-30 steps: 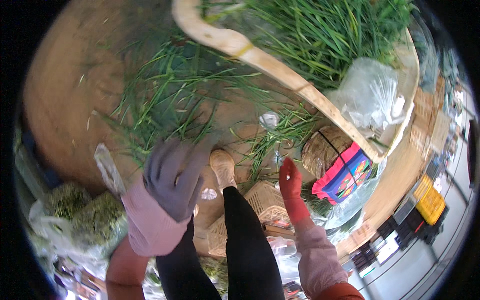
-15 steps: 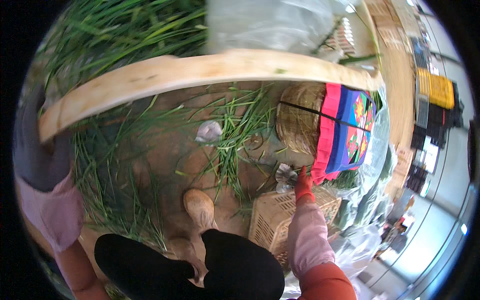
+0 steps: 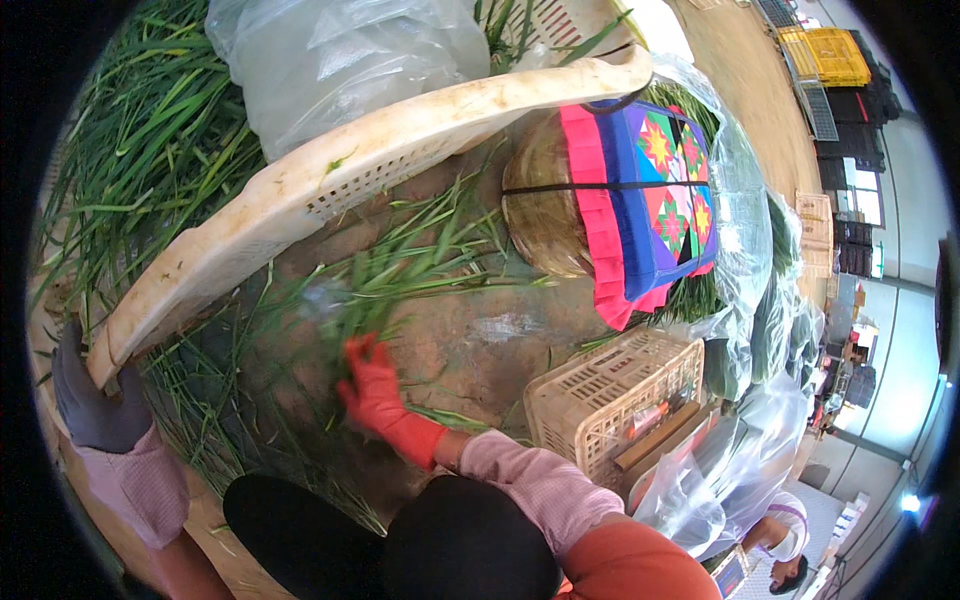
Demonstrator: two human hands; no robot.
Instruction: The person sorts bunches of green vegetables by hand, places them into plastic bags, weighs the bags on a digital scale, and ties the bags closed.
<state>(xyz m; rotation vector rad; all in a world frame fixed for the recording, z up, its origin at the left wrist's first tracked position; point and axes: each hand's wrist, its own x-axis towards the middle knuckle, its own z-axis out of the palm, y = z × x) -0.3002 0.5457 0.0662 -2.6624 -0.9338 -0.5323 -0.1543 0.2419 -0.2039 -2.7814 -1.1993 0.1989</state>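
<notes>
- Left hand (image 3: 95, 400), grey-gloved, fingers curled around the near-left corner of one large white crate (image 3: 330, 175).
- Loose green stalks (image 3: 400, 265) strewn over the ground, mid-scene.
- Right hand (image 3: 375, 390), red-gloved, fingers spread wide on the stalks.
- One round stool (image 3: 600, 195) with a bright cushion, far right.
- One small basket (image 3: 610, 395), near right.

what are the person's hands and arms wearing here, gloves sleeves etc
The right hand wears a bright red-orange glove with a snug cuff at the wrist. Above it runs a pink finely checked sleeve cover, and past that an orange sleeve at the upper arm. The left hand wears a grey-purple glove, followed by a matching pink checked sleeve cover. No markings are legible on either glove.
</notes>
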